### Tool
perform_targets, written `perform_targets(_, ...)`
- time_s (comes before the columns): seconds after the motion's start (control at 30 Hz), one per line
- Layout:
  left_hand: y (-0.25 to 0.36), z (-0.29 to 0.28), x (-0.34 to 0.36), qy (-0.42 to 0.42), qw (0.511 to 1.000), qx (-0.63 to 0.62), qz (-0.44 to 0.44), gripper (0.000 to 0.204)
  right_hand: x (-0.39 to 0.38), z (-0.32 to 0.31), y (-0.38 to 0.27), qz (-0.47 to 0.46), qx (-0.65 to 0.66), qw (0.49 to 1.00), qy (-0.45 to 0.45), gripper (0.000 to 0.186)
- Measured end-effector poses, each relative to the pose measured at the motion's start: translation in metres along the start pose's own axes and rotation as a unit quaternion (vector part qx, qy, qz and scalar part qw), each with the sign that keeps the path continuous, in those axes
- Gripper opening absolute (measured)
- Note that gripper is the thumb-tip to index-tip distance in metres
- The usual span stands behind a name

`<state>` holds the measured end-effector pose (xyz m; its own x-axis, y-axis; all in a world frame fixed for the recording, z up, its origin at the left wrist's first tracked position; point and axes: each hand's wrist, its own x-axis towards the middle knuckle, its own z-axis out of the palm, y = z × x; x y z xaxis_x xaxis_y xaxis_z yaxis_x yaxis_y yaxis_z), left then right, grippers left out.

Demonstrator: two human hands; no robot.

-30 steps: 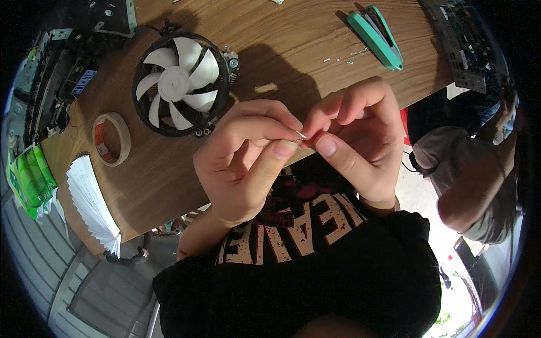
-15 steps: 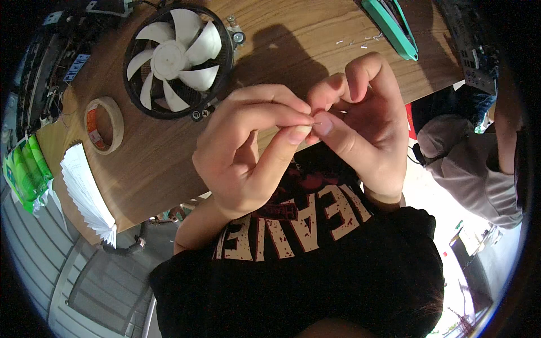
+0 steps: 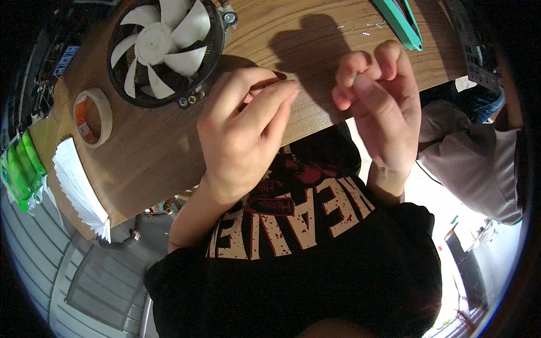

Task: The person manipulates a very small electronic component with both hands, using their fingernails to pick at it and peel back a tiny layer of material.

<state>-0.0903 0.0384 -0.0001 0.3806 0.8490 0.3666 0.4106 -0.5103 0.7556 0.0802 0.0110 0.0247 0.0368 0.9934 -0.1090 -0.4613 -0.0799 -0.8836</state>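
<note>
My left hand (image 3: 239,127) is raised over the table's near edge, its thumb and fingertips pinched together; whatever lies between them is hidden. To its right, my right hand (image 3: 389,107) is held up with the thumb pressed to curled fingers. Something tiny and pale may be at that thumb tip, too small to name. A gap separates the two hands. Beyond my left hand, a cooling fan (image 3: 152,44) with white blades in a round black frame lies on the wooden table (image 3: 163,152). Several small white scraps (image 3: 366,32) are scattered beyond my right hand.
A teal utility knife (image 3: 399,22) lies at the far right. On the left are a tape roll (image 3: 106,119), fanned white paper (image 3: 81,188) and a green packet (image 3: 21,172). Circuit boards (image 3: 473,50) stand at the right edge, near another person's grey clothing (image 3: 473,169).
My hands were touching at the fingertips, with a fine thin piece between them. Now they are apart: the right has moved right and away, and the left has turned with its back upward.
</note>
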Motion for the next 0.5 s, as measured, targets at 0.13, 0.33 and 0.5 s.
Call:
perform_targets(0.13,-0.003,0.003,-0.004,0.004,0.997,0.075,0.011,0.016,-0.005,-0.019,0.005,-0.026,-0.002,0.999,0.046,0.025)
perform_targets(0.33,0.002,-0.003,-0.004,-0.02,0.997,0.064,-0.027,0.021,-0.009,-0.025,0.008,-0.017,-0.039,0.998,0.045,0.028)
perform_targets(0.5,0.009,-0.012,0.0,-0.072,0.993,0.074,-0.051,0.024,-0.01,-0.019,0.008,-0.023,-0.071,0.995,0.064,0.03)
